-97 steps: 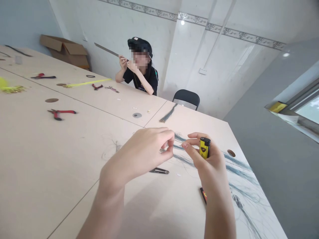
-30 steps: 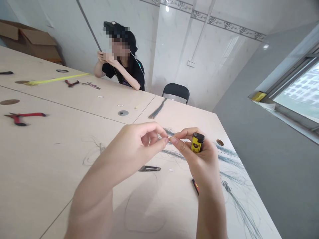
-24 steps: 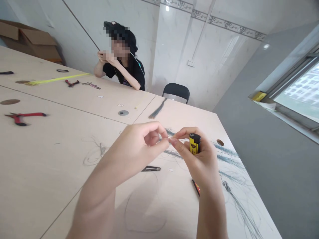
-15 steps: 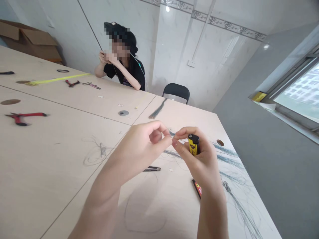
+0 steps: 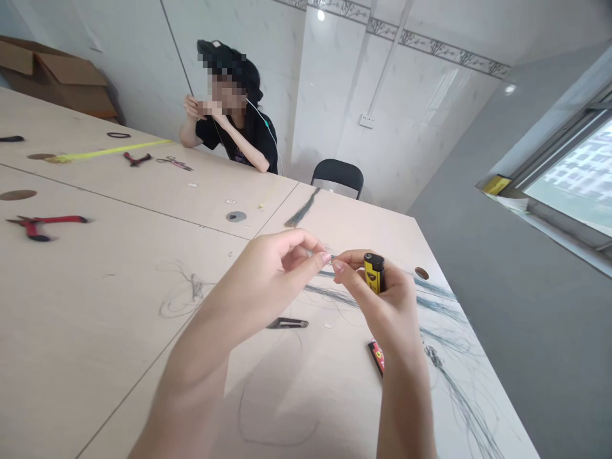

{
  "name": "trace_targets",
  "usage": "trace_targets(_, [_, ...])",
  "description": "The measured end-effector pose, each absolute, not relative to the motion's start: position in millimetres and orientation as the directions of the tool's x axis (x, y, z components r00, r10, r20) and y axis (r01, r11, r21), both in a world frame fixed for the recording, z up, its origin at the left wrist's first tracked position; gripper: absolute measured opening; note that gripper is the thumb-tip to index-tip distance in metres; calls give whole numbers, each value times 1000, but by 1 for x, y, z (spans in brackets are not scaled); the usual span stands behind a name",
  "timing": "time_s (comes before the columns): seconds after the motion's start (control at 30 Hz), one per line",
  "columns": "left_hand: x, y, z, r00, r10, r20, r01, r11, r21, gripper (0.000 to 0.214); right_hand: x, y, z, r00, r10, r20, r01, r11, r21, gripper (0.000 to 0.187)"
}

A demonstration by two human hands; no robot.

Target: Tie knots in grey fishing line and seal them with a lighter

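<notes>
Yellow lighter [image 5: 374,274] with a black top stands almost upright in the right hand [image 5: 382,305], and the lower fingers curl closed around its body. The thumb and first finger of this hand reach to the left, and their fingertips [image 5: 337,266] come very near the fingertips [image 5: 327,257] of the left hand [image 5: 273,271]. The left hand is half closed, its thumb and first finger pinched together. Something very fine may be between these fingertips, but it is too small to tell.

Below the hands, on the pale wooden bench [image 5: 119,280], a black and silver clip [image 5: 287,324] lies flat. A red and black object [image 5: 377,356] is partly hidden by the right wrist, so I cannot tell what it is. Loose strands of dark blue-grey hair [image 5: 433,307] spread over the bench to the right of the right hand, toward its edge.

Farther ahead lies a narrow bundle of dark hair [image 5: 301,209], and a grey metal disc [image 5: 236,216] sits near the seam between bench sections. To the left are red-handled pliers [image 5: 41,220], smaller red pliers [image 5: 137,159], scissors [image 5: 174,164] and a long yellow strip [image 5: 109,151].

Across the bench, a co-worker [image 5: 234,108] in a black shirt sits with both hands raised near the face. A black folding chair [image 5: 337,173] stands to that person's left side of the view, beside the bench corner.
</notes>
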State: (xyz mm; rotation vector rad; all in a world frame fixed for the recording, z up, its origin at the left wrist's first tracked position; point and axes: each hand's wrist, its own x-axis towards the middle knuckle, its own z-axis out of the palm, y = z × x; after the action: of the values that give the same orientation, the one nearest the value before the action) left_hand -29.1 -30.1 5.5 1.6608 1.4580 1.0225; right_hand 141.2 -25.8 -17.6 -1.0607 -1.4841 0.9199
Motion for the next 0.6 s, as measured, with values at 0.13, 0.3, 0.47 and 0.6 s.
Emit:
trace_targets(0.13, [-28,-29,5,58,992,109,449,-123,885,23,141,-24,-18,-81,952,296,150,305,-940,15])
trace_targets(0.3, [-26,-28,4,77,992,97,443,-122,888,21,140,-25,-16,-96,958,272,151,284,-947,16])
trace_targets(0.47, [-26,-28,5,85,989,122,427,-147,892,24,140,-24,-16,-44,966,255,94,258,-962,18])
trace_targets(0.6, [-27,-27,4,91,990,112,450,-141,882,24,139,-22,-16,-15,974,225,32,225,-974,20])
